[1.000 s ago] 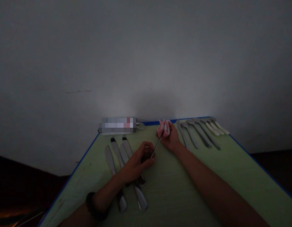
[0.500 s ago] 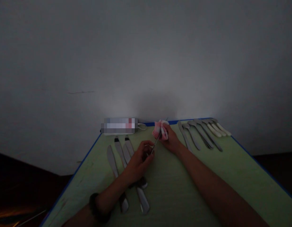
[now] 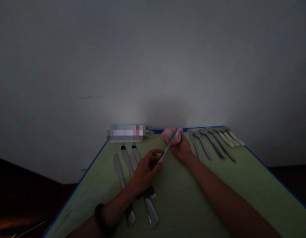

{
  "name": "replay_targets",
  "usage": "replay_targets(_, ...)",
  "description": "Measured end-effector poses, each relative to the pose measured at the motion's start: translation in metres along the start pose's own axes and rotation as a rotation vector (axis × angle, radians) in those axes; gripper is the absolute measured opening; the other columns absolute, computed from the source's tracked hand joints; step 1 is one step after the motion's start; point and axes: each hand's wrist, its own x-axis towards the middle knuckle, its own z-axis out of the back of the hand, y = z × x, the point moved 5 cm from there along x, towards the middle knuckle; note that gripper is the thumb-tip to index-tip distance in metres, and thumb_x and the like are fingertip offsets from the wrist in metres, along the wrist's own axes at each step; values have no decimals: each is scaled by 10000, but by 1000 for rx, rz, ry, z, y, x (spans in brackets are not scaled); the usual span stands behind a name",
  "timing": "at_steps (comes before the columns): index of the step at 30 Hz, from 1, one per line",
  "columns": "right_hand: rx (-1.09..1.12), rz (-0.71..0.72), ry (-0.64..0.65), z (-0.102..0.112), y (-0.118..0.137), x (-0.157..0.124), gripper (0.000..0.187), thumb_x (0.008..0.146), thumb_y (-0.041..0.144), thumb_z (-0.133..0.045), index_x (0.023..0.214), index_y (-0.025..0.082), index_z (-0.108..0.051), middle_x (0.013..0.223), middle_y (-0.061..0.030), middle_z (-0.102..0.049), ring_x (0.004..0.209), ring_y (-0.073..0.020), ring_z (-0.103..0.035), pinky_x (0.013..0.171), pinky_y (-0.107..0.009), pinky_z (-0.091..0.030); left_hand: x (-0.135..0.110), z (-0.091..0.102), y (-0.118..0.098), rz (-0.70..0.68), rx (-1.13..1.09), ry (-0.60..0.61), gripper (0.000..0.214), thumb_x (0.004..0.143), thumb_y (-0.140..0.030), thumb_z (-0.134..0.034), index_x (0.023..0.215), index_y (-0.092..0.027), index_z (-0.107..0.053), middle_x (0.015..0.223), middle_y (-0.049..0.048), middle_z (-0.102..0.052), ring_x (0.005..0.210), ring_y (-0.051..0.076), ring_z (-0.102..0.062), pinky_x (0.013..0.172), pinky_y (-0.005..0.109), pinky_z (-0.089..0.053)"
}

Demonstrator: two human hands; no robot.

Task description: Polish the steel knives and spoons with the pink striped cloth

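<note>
My left hand (image 3: 146, 172) is closed around the lower end of a metal table knife (image 3: 167, 147), which slants up and to the right above the table. In my right hand (image 3: 183, 150) is a bunched pink-and-white cloth (image 3: 167, 135), with the blade lying across it. The blade's tip reaches the cloth's upper part; the right fingertips are mostly hidden behind the cloth. Beneath and beside my left forearm lie several table knives (image 3: 117, 167), partly covered by the hand.
On the green table (image 3: 182, 195), several spoons (image 3: 203, 145) and other cutlery pieces lie in a row at the far right, some with cream handles (image 3: 227, 138). A blurred-out white box-like object (image 3: 126, 133) with a cord loop stands far left. A grey wall (image 3: 153, 66) rises behind.
The knife has turned from edge-on so more of its flat blade shows. My right hand and the cloth have shifted slightly right, with the cloth opened behind the blade.
</note>
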Motion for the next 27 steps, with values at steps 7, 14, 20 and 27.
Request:
replay_targets(7,25,37,-49,-2,6,-4,286,906,337,-391,819,197,-624,772,-13,-699,749,-134,-652,727,-283,-540,0,1,-3,11,3,-21,348,796,-253,-516,1133,-167,-520,665,-52,-440,618,119,-455,570,224,-357)
replay_targets(14,-195,-12,97,-11,-6,-10,100,800,265,-577,788,185,-637,682,20,-653,587,-96,-575,543,-195,-465,2,3,-1,-34,123,-37,387,826,-247,-479,1204,-174,-511,663,-54,-416,599,111,-429,573,220,-351)
replay_targets(20,-305,-53,115,0,-12,-2,166,743,294,-647,671,156,-590,543,46,-562,453,-63,-455,422,-170,-367,2,-2,-3,-37,215,37,445,824,-252,-478,1261,-169,-481,656,-50,-484,567,114,-451,555,223,-358)
replay_targets(27,-125,65,29,-3,4,0,234,844,366,-515,678,202,-498,518,61,-492,419,-63,-412,465,-185,-417,-1,-7,2,-23,229,208,456,837,-311,-489,1272,-175,-484,636,-38,-556,534,121,-481,500,208,-327)
